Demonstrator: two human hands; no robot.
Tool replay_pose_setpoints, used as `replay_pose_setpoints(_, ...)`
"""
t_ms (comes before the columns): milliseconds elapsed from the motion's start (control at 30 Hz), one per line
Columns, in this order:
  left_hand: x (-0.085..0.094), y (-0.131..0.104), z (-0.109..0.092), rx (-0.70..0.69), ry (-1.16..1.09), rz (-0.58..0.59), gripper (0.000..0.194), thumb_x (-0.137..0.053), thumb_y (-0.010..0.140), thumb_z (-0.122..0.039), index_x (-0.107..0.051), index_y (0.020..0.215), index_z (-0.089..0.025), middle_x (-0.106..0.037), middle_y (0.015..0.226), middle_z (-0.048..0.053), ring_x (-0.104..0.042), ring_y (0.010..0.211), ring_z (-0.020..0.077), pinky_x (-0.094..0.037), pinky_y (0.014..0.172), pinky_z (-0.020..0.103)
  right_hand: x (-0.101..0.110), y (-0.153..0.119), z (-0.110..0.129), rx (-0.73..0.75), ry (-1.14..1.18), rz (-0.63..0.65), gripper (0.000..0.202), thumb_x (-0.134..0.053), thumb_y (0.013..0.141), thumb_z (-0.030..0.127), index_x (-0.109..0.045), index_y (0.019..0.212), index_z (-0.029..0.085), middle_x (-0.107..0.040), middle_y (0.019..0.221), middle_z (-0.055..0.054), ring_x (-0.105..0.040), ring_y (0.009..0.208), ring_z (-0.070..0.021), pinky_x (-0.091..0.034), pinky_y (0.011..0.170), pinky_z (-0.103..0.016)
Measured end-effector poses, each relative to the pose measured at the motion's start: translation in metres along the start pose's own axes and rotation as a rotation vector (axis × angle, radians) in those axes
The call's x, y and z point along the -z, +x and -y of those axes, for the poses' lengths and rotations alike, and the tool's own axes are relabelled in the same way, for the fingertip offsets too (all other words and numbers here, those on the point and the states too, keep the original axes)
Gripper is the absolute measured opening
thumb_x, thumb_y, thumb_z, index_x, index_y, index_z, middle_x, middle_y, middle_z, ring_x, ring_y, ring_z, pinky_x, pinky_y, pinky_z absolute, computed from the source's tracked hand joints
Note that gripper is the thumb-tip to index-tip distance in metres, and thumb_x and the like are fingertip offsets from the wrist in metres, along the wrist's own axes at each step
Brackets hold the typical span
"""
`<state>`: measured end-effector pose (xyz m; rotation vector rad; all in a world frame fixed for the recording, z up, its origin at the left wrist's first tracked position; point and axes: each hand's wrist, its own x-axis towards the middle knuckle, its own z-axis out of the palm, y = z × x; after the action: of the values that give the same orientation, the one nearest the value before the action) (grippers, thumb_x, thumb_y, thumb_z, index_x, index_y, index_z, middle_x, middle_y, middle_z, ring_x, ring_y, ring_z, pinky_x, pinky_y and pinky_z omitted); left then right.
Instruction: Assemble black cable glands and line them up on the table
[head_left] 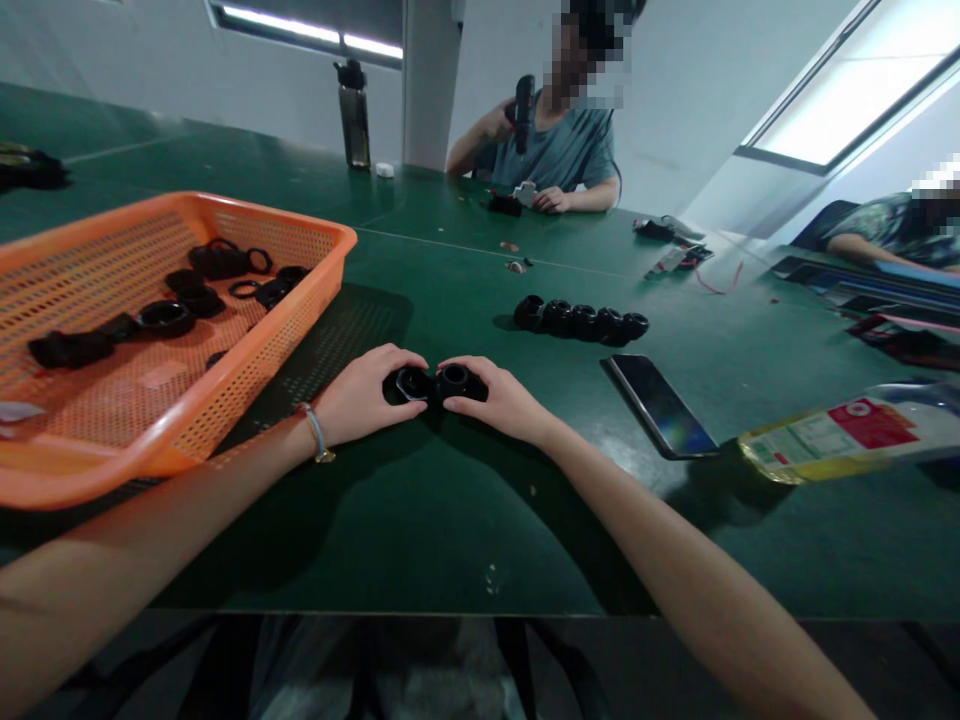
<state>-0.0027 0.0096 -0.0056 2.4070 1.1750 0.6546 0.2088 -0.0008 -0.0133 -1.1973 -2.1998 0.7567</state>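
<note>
My left hand (375, 393) is closed round a black ring-shaped part (411, 384), thumb on the near side and fingers on the far side. Just beside it, my right hand (501, 396) grips a black round part with a hole in its top (454, 378). The two parts sit side by side on or just above the green table, nearly touching; whether they are joined I cannot tell. Beyond my right hand lies a row of several similar black round parts (582, 320) on the table.
At left, an orange perforated basket (341, 245) holds several loose black parts and rings. On the right lie a phone (664, 405) and a bottle of yellow liquid (832, 435). A dark drink bottle (354, 115) stands far back. Across the table a person (577, 150) holds a dark tool.
</note>
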Motion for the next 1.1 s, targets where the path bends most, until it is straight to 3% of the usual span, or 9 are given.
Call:
replay_pose_setpoints(167,-0.003,-0.003,-0.002,0.024,-0.052,-0.015,0.041,-0.060,0.071,-0.037,-0.058,0.108,-0.020,-0.056,0.103,0.007,-0.058,0.094,0.0219,-0.048,0.087,0.039,-0.002,-0.001,0.001,0.035,-0.038,-0.036,0.033,-0.065,0.074,0.028,-0.062,0.107,0.024,-0.065,0.112,-0.006,-0.057,0.108,-0.0225,-0.042,0.096,-0.044)
replay_pose_setpoints(333,-0.008,-0.004,0.003,0.113,-0.279,-0.107,0.061,-0.066,0.065,-0.030,-0.039,0.118,-0.019,-0.061,0.100,0.005,-0.062,0.086,0.0188,-0.051,0.083,0.037,-0.003,-0.004,0.003,0.022,-0.031,-0.051,0.031,-0.063,0.076,0.026,-0.060,0.106,0.023,-0.065,0.111,-0.006,-0.057,0.107,-0.0221,-0.043,0.094,-0.042)
replay_pose_setpoints(500,-0.005,-0.002,0.000,0.143,-0.385,-0.082,0.040,-0.067,0.065,-0.038,-0.048,0.095,-0.019,-0.062,0.095,0.003,-0.063,0.086,0.0196,-0.053,0.082,0.038,-0.004,-0.006,0.006,-0.062,0.018,-0.099,0.034,-0.065,0.073,0.024,-0.053,0.104,0.019,-0.064,0.104,-0.007,-0.060,0.095,-0.0196,-0.048,0.083,-0.036)
replay_pose_setpoints(700,-0.004,-0.005,-0.003,0.128,-0.414,-0.104,0.043,-0.067,0.067,-0.039,-0.056,0.104,-0.018,-0.059,0.100,0.005,-0.063,0.090,0.0199,-0.053,0.086,0.040,-0.003,-0.010,0.007,0.033,0.085,-0.169,0.029,-0.064,0.073,0.026,-0.054,0.100,0.023,-0.065,0.096,-0.002,-0.061,0.089,-0.0182,-0.048,0.081,-0.034)
replay_pose_setpoints(800,-0.005,-0.006,-0.002,0.135,-0.459,-0.104,0.043,-0.068,0.066,-0.037,-0.057,0.104,-0.019,-0.058,0.104,0.005,-0.063,0.089,0.0191,-0.053,0.086,0.039,-0.004,-0.011,0.007,0.077,0.020,-0.213,0.028,-0.063,0.074,0.026,-0.057,0.101,0.023,-0.065,0.097,-0.003,-0.061,0.092,-0.0195,-0.048,0.083,-0.036)
replay_pose_setpoints(967,-0.006,-0.008,-0.003,0.124,-0.464,-0.084,0.040,-0.068,0.065,-0.034,-0.058,0.101,-0.017,-0.056,0.105,0.006,-0.063,0.086,0.0180,-0.054,0.083,0.036,-0.012,-0.014,0.009,0.044,-0.098,-0.263,0.045,-0.070,0.068,0.026,-0.052,0.109,0.021,-0.064,0.096,-0.005,-0.062,0.082,-0.0181,-0.051,0.073,-0.033)
replay_pose_setpoints(1100,-0.005,-0.007,-0.006,0.126,-0.482,-0.038,0.041,-0.068,0.065,-0.033,-0.056,0.101,-0.017,-0.061,0.096,0.003,-0.063,0.082,0.0177,-0.054,0.080,0.035,-0.015,-0.016,0.010,0.112,-0.178,-0.297,0.039,-0.073,0.068,0.028,-0.053,0.099,0.018,-0.062,0.093,-0.005,-0.062,0.079,-0.0175,-0.052,0.067,-0.031)
